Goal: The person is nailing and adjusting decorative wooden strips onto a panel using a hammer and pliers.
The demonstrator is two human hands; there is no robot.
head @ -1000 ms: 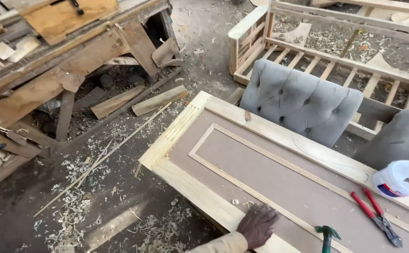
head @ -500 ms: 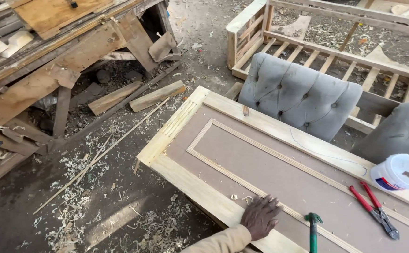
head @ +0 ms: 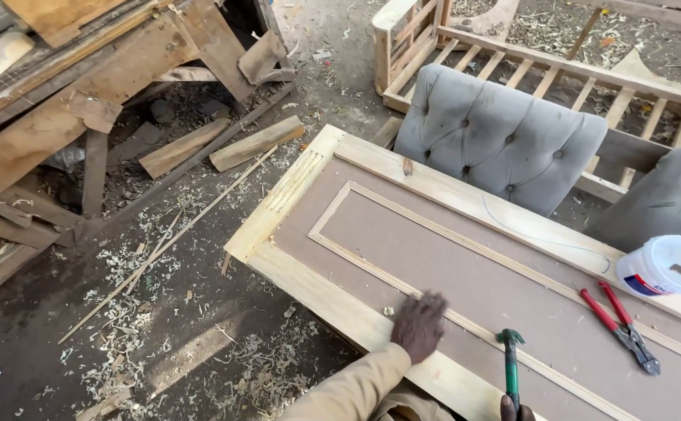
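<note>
Pale wood door panel (head: 450, 234) lies flat, w/ brown board infill and thin moulding strips. Left hand (head: 418, 326) rests palm-down on it, fingers spread over the strip nr the lower edge, grasping nothing. Right hand (head: 517, 406) is mostly out of frame at the bottom, fist closed round the green-handled hammer (head: 510, 360), head up, just over the panel. Red-handled pliers (head: 620, 325) lie on the board to the right; white tub (head: 663, 267) sits beyond them. Grey tufted cushions (head: 496, 136) lean against the far side. Shavings on the floor (head: 169, 327).
</note>
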